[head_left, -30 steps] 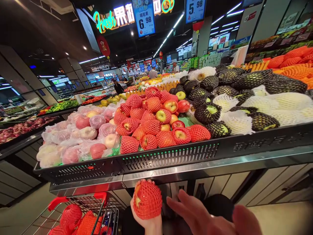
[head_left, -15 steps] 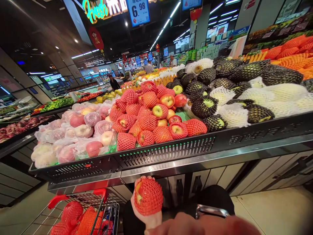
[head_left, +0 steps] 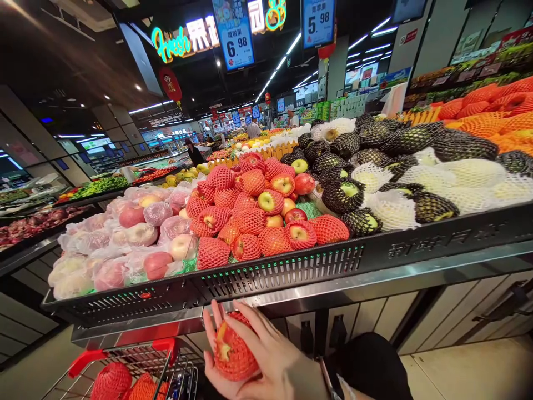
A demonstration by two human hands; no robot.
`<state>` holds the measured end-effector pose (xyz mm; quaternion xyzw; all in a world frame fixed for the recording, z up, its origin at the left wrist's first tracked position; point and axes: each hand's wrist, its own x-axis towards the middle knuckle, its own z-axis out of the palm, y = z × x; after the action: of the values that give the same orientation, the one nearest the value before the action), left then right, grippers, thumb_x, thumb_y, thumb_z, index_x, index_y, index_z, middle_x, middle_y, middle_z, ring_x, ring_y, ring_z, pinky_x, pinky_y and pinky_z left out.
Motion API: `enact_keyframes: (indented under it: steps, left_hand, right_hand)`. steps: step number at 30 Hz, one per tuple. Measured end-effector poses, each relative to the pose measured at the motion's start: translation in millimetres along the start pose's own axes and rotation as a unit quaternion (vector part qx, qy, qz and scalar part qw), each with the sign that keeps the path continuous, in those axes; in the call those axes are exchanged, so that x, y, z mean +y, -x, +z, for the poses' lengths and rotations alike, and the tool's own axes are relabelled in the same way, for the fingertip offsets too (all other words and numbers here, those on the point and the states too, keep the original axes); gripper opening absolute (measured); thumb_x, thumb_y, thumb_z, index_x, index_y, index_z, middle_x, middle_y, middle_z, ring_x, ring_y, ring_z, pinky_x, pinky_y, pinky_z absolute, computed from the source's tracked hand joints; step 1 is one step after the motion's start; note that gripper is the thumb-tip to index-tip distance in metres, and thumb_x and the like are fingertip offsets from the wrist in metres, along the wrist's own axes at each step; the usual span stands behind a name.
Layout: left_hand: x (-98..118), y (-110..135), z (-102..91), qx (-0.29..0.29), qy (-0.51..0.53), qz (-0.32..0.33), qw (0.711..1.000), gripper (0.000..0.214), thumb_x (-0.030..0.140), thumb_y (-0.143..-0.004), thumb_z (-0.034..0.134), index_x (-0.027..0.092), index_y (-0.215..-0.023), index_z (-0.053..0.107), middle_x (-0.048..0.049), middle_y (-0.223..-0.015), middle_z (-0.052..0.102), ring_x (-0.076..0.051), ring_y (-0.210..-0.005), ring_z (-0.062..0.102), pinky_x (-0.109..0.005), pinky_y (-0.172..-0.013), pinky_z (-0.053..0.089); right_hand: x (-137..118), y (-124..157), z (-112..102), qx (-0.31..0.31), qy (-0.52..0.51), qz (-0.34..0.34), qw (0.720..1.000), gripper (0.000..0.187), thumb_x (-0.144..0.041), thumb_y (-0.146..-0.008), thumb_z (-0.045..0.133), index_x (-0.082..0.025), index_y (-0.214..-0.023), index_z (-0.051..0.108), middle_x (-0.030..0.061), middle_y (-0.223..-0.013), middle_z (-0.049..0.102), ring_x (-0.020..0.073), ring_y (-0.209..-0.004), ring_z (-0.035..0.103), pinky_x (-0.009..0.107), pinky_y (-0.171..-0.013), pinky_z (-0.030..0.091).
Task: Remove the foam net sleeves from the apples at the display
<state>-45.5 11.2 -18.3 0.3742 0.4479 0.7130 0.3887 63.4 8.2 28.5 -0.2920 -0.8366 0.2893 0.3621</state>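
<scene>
Low in front of me, my left hand (head_left: pixel 216 378) cups an apple (head_left: pixel 238 360) in a red foam net from below, its fingers showing at the apple's left side. From the right, my right hand (head_left: pixel 277 355) reaches across the same apple, with its fingers laid over the top and side. A band circles my right wrist. Part of the apple's yellowish end faces left between the two hands. Beyond them, a pile of apples (head_left: pixel 250 215) in similar red nets fills the middle of the black display crate (head_left: pixel 283 264).
A shopping cart (head_left: pixel 164 344) with red-netted fruit (head_left: pixel 111 380) stands at lower left. Plastic-wrapped fruit (head_left: pixel 125 244) lies left of the apples; fruit in black nets (head_left: pixel 343 194) and white nets (head_left: pixel 391 208) lies right. A metal ledge (head_left: pixel 300 294) runs below the crate.
My right hand, blurred at the bottom before, has come up and left onto the netted apple. The apple has shifted slightly left and down in my left hand. The view has tilted up a little.
</scene>
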Motion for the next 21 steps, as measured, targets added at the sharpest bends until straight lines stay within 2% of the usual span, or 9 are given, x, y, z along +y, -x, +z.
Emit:
enact_keyframes:
  steps: [3, 6, 9, 11, 13, 16, 18, 20, 21]
  left_hand:
    - [16.9, 6.4, 16.1, 0.129, 0.111, 0.016, 0.985, 0.061, 0.065, -0.089, 0.014, 0.055, -0.146, 0.030, 0.0162, -0.160, 0.031, -0.030, -0.151, 0.019, -0.056, -0.118, 0.029]
    - [36.8, 1.6, 23.2, 0.102, 0.137, 0.089, 0.981, 0.063, 0.061, -0.092, 0.009, 0.047, -0.150, 0.030, 0.0067, -0.156, 0.042, -0.027, -0.150, 0.024, -0.057, -0.121, 0.020]
    - [47.2, -12.6, 5.3, 0.073, 0.140, 0.181, 0.971, 0.057, 0.053, -0.094, 0.018, 0.045, -0.146, 0.038, 0.0051, -0.147, 0.054, -0.022, -0.148, 0.031, -0.051, -0.124, 0.013]
    - [46.4, -22.4, -22.4, 0.071, 0.125, 0.211, 0.967, 0.051, 0.046, -0.091, 0.035, 0.044, -0.140, 0.048, 0.0048, -0.136, 0.063, -0.022, -0.142, 0.041, -0.049, -0.123, 0.018]
    - [43.6, -29.7, -59.2, 0.077, 0.091, 0.221, 0.968, 0.045, 0.042, -0.084, 0.050, 0.037, -0.128, 0.062, 0.0015, -0.119, 0.073, -0.024, -0.128, 0.056, -0.046, -0.119, 0.028]
    - [53.3, -38.1, -121.7, 0.115, -0.003, 0.198, 0.973, 0.034, 0.041, -0.076, 0.063, 0.024, -0.104, 0.074, -0.0033, -0.101, 0.077, -0.025, -0.104, 0.067, -0.042, -0.110, 0.039]
    - [77.3, -47.0, -163.5, 0.155, -0.079, 0.176, 0.969, 0.032, 0.041, -0.075, 0.066, 0.019, -0.097, 0.074, -0.0036, -0.095, 0.077, -0.024, -0.099, 0.067, -0.040, -0.104, 0.043]
    - [113.0, -62.3, -203.3, 0.238, -0.140, 0.186, 0.943, 0.031, 0.038, -0.078, 0.059, 0.016, -0.097, 0.071, -0.0012, -0.087, 0.075, -0.022, -0.093, 0.067, -0.040, -0.098, 0.046]
    - [132.1, -72.6, -221.7, 0.316, -0.159, 0.195, 0.915, 0.031, 0.034, -0.083, 0.049, 0.015, -0.097, 0.069, 0.0010, -0.081, 0.073, -0.020, -0.089, 0.067, -0.039, -0.095, 0.047]
  right_hand:
    - [9.3, -6.7, -4.9, 0.028, -0.062, 0.031, 0.997, 0.101, -0.043, -0.068, 0.087, -0.022, -0.151, 0.035, 0.0165, -0.146, 0.047, 0.0323, -0.134, 0.049, 0.048, -0.112, 0.043]
    - [15.5, -19.1, -29.9, 0.132, -0.080, -0.013, 0.988, 0.093, -0.036, -0.065, 0.088, -0.025, -0.145, 0.042, 0.0109, -0.136, 0.055, 0.0270, -0.124, 0.057, 0.041, -0.109, 0.046]
    - [20.4, -36.6, -83.3, 0.314, 0.007, -0.048, 0.948, 0.077, -0.036, -0.075, 0.080, -0.025, -0.141, 0.042, 0.0106, -0.133, 0.056, 0.0267, -0.122, 0.057, 0.043, -0.107, 0.045]
    - [24.3, -51.5, -129.7, 0.410, 0.120, -0.030, 0.904, 0.071, -0.038, -0.080, 0.074, -0.022, -0.142, 0.041, 0.0134, -0.136, 0.053, 0.0295, -0.125, 0.052, 0.048, -0.107, 0.042]
    - [30.1, -67.9, -174.0, 0.430, 0.241, 0.024, 0.870, 0.072, -0.041, -0.080, 0.072, -0.017, -0.141, 0.042, 0.0180, -0.134, 0.053, 0.0337, -0.123, 0.052, 0.051, -0.101, 0.043]
    - [46.5, -89.0, -218.9, 0.358, 0.416, 0.187, 0.815, 0.073, -0.043, -0.078, 0.073, -0.007, -0.137, 0.049, 0.0257, -0.116, 0.061, 0.0400, -0.104, 0.060, 0.049, -0.084, 0.041]
    - [64.0, -97.4, -233.3, 0.310, 0.493, 0.224, 0.781, 0.068, -0.049, -0.083, 0.069, -0.002, -0.131, 0.054, 0.0291, -0.106, 0.065, 0.0387, -0.096, 0.063, 0.048, -0.082, 0.035]
    - [84.9, -102.5, -241.7, 0.271, 0.532, 0.241, 0.765, 0.073, -0.061, -0.084, 0.064, 0.000, -0.123, 0.061, 0.0329, -0.102, 0.067, 0.0389, -0.098, 0.064, 0.051, -0.084, 0.029]
    - [95.2, -104.9, -245.6, 0.256, 0.537, 0.257, 0.762, 0.079, -0.069, -0.082, 0.060, 0.001, -0.118, 0.065, 0.0346, -0.102, 0.067, 0.0414, -0.105, 0.061, 0.053, -0.085, 0.026]
